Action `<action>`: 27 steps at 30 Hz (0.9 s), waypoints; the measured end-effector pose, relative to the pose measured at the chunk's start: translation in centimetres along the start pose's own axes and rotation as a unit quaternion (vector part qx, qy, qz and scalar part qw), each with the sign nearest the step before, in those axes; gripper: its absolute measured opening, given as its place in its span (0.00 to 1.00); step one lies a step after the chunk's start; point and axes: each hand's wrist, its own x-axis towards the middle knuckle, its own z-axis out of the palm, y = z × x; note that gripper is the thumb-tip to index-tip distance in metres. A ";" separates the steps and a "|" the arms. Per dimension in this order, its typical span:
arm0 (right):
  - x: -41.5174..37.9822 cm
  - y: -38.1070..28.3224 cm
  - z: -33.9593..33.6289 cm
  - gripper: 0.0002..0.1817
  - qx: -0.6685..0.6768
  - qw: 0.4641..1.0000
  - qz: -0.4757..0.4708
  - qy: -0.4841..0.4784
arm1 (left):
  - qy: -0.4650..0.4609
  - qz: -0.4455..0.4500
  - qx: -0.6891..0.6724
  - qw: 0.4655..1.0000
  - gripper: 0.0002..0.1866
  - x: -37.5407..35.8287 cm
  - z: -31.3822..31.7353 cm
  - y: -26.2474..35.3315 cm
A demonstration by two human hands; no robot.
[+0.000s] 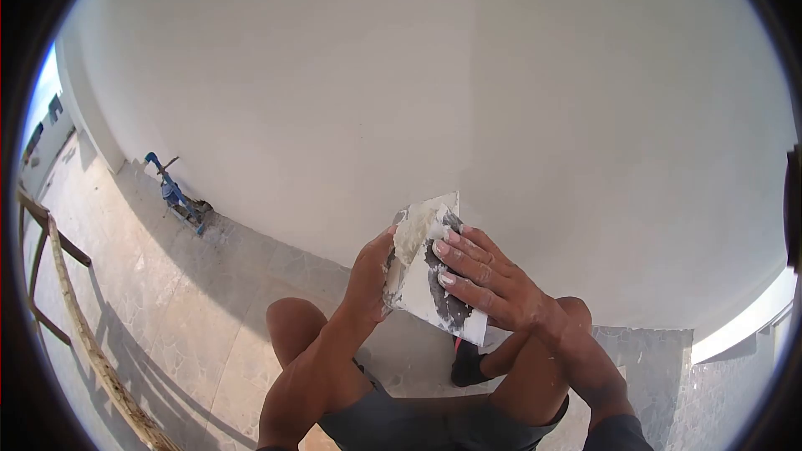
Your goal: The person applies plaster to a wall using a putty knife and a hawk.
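Observation:
In front of my knees I hold a flat white putty scraper (415, 286), smeared with putty and with a dark, worn part across it. My right hand (493, 280) lies over that dark part, its fingers side by side and coated with white, its thumb hidden beneath. My left hand (370, 276) is wrapped round the left side of a second putty-caked edge, which overlaps the scraper; its fingers are mostly hidden behind. A pale lump of wet putty (415, 234) sits at the top, between my two hands.
A smooth white wall (334, 75) rises close in front. At its foot on the left stands a blue pipe with a valve (173, 192). A wooden pole frame (83, 317) leans at the left, over the stone-patterned floor (192, 317). My bent knees (296, 326) flank my arms.

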 end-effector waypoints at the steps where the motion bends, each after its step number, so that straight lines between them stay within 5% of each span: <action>1: 0.0 0.4 0.1 0.24 0.005 1.000 -0.002 -0.012 | 0.004 0.001 -0.003 1.000 0.23 0.2 0.1 0.1; 11: -1.1 4.3 2.5 0.28 0.038 0.999 -0.015 -0.014 | 0.118 0.013 0.013 0.993 0.20 0.9 -1.0 1.2; 16: -1.3 6.8 5.9 0.45 0.072 0.997 0.026 0.018 | 0.153 0.038 0.018 0.987 0.20 0.3 -2.8 2.2; 27: -1.3 8.0 11.9 0.39 0.222 0.933 0.278 -0.062 | 0.232 0.154 0.081 0.957 0.22 -0.7 -3.2 7.4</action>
